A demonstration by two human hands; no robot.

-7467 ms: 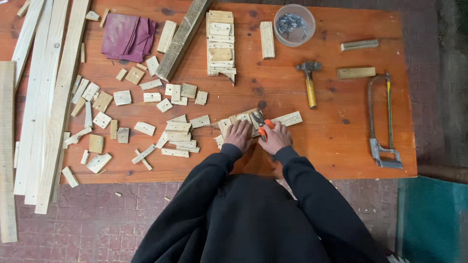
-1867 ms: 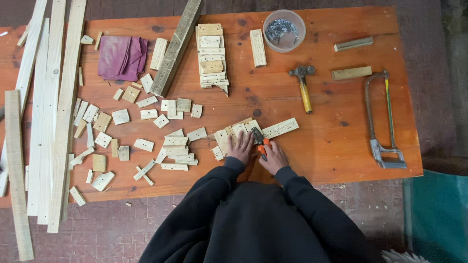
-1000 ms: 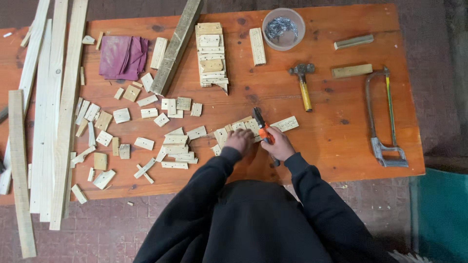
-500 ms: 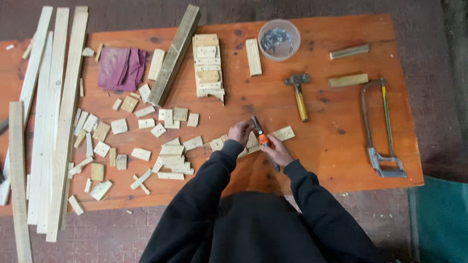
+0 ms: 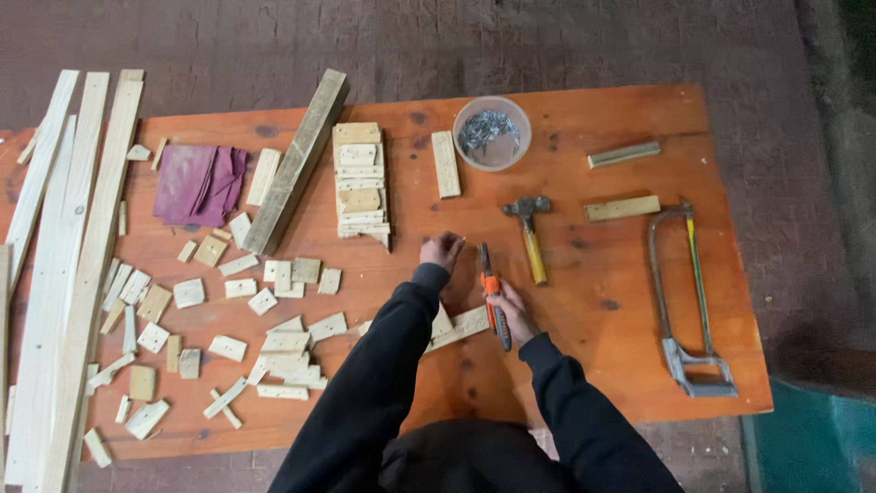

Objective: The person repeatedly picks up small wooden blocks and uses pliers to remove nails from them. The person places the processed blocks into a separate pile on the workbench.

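Head cam looking straight down at an orange wooden table [image 5: 639,365] covered in scrap wood. Right hand [image 5: 513,309] is wrapped around a pair of orange-handled pliers [image 5: 493,294], which lie pointing away from the person, just beside a flat wooden strip [image 5: 461,327] near the table's front edge. Left hand [image 5: 443,249] is stretched further out, fingers pinched together on something tiny; too small to make out what it is, but the hand is definitely closed, not flat.

Just right of the pliers there's a hammer [image 5: 529,237] with a yellow handle, and past that a clear bowl of nails [image 5: 493,133] near the far edge. A hacksaw [image 5: 689,301] sits well apart on the right side, with two short wood bars [image 5: 623,181] above it. Left of the hands: a neat stack of small boards [image 5: 360,183], a long beam [image 5: 297,162] lying diagonally, purple sandpaper sheets [image 5: 199,183], and a whole scatter of little wood offcuts [image 5: 210,310]. Long pale planks [image 5: 68,256] run along the left edge.
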